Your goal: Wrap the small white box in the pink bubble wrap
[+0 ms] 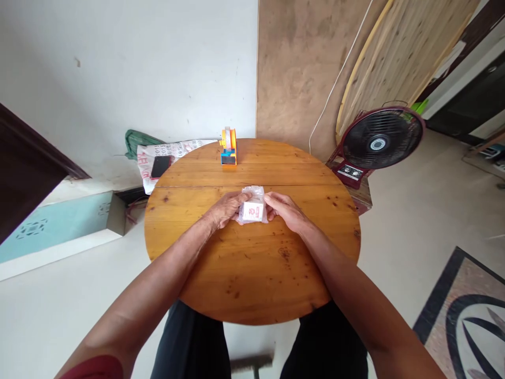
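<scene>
Between my two hands is a small white box (pixel 253 211) with red print, inside a clear plastic wrap that looks like bubble wrap (pixel 254 191). My left hand (pixel 229 207) grips the wrap's left side, thumb on top and fingers partly underneath. On the opposite side, my right hand (pixel 284 209) pinches the wrap's right edge between thumb and fingers. The packet is just over the middle of the round wooden table (pixel 260 273); whether it touches the wood I cannot tell.
An orange and blue tape dispenser (pixel 228 147) stands at the table's far edge. Beyond the left edge, a dark phone (pixel 161 167) lies on a printed white sack (pixel 145 158). A dark red fan (pixel 379 142) stands to the right, near a hanging white cable (pixel 335 84).
</scene>
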Available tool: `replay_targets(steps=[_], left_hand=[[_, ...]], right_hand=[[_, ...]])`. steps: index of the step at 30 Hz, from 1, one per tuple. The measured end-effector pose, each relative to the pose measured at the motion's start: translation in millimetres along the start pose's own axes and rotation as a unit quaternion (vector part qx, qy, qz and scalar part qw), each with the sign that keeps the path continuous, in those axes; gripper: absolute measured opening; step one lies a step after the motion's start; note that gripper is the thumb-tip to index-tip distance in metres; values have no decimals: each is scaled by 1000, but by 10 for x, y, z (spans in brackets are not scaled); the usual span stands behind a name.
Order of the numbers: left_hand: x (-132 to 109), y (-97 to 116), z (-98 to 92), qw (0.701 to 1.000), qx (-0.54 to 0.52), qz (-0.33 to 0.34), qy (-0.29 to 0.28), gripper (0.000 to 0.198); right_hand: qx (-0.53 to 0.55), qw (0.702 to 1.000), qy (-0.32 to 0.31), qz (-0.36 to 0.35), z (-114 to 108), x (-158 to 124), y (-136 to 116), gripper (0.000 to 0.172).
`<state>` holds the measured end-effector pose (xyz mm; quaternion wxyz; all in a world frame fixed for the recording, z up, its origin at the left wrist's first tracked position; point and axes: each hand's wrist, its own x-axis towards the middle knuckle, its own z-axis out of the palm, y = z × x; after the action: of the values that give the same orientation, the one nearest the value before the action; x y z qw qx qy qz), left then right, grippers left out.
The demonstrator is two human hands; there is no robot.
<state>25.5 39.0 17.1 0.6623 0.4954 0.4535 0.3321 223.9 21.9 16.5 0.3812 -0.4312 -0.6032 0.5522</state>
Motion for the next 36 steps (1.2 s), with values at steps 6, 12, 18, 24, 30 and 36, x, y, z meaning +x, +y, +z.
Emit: replay_targets(steps=[6,12,18,24,30,36], left_hand=[[-40,-13,-25,998,23,43,26,56],[-120,14,-20,991,-43,97,-84,57],[-126,25,1,986,-114,72,-100,57],[-100,22,4,986,-118,89,-78,57],[-127,40,20,987,-106,90,-73,52],[-156,60,34,986,-98,99,-89,50]], right_hand=[[-48,999,-4,-18,91,-5,-19,35],[-43,999,1,-20,160,0,-62,37],[-43,998,-1,-41,110,-111,-196,47],[-192,962,118,-154,47,-176,-196,35],[-242,939,104,-222,66,-185,-161,23],[-267,936,87,-214,81,-206,-184,24]])
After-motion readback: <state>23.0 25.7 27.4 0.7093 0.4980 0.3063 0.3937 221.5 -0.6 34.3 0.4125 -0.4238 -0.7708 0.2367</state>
